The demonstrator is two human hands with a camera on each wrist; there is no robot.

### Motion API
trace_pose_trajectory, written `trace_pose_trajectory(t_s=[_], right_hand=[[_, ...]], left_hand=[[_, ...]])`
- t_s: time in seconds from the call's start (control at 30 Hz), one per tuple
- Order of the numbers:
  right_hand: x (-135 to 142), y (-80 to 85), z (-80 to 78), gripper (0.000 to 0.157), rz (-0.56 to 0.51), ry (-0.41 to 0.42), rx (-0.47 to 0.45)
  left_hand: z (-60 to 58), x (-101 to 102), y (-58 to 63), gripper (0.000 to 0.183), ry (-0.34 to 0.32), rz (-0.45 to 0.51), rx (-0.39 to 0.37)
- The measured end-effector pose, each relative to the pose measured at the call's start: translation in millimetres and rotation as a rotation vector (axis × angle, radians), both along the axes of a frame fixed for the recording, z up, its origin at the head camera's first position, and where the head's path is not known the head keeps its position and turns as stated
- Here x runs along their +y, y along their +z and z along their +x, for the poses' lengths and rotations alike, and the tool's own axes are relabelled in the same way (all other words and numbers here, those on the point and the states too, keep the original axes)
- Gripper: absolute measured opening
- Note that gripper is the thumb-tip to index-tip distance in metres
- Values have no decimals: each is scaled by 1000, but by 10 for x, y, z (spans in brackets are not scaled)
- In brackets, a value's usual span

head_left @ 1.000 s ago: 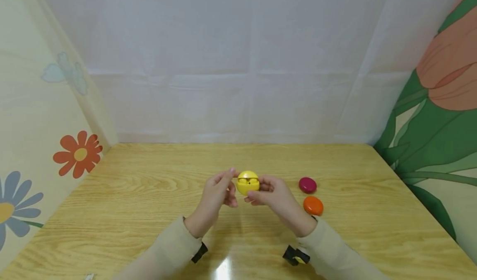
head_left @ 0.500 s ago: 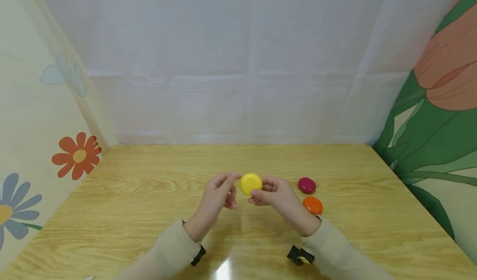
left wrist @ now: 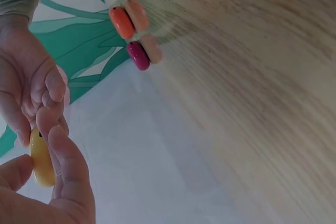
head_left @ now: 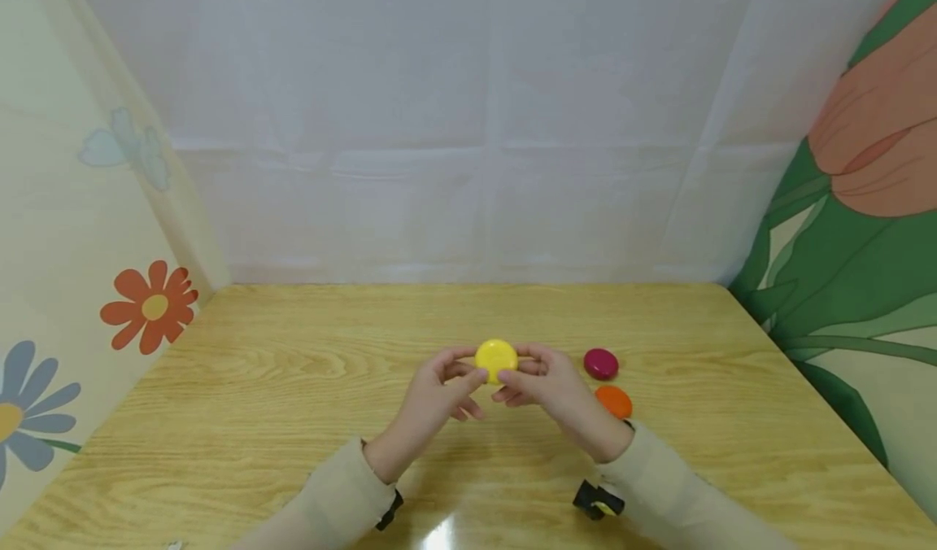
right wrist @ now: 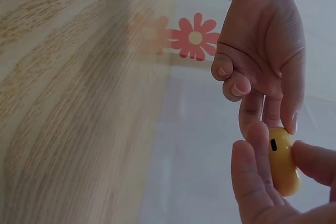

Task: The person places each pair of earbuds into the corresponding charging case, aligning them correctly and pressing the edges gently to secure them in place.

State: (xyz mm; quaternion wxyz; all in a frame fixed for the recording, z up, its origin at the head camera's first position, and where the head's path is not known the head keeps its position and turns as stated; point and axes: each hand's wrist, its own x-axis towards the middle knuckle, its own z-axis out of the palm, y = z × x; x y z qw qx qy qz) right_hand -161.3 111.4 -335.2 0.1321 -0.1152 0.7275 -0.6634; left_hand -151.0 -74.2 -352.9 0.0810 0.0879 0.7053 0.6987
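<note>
In the head view both hands hold a round yellow earbud case [head_left: 496, 358] above the table, its lid down. My left hand [head_left: 433, 389] pinches one side of it between thumb and fingers. The right hand [head_left: 554, 391] grips the opposite side, thumb toward me. Seen edge-on in the right wrist view, the earbud case [right wrist: 283, 163] shows a small dark port slot. To the right on the table lie a magenta round case [head_left: 601, 364] and an orange one [head_left: 614, 401], the latter partly behind the right wrist.
The wood-grain table [head_left: 293, 347] ends at a white cloth backdrop [head_left: 468, 168]. Flower-printed panels flank it on the left [head_left: 66, 233] and right [head_left: 864, 249]. A black wrist mount [head_left: 598, 499] hangs below the right sleeve. A small white scrap [head_left: 175, 545] shows at the front edge.
A second ago the yellow case stood open with earbuds showing; its lid came down by half a second ago. The left thumb has since moved onto the case's near side.
</note>
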Motion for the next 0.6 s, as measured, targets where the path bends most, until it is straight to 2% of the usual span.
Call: trace_pose_trajectory(t_s=[0.4,0.6], right_hand=[[110,-18,12,49,5,84,32],[144,-30,-4,49,10,94,16]], left_hand=[[-10,36,-19,43,-29,-24,5],[-14,63,-44,42,-32,-19,-1]])
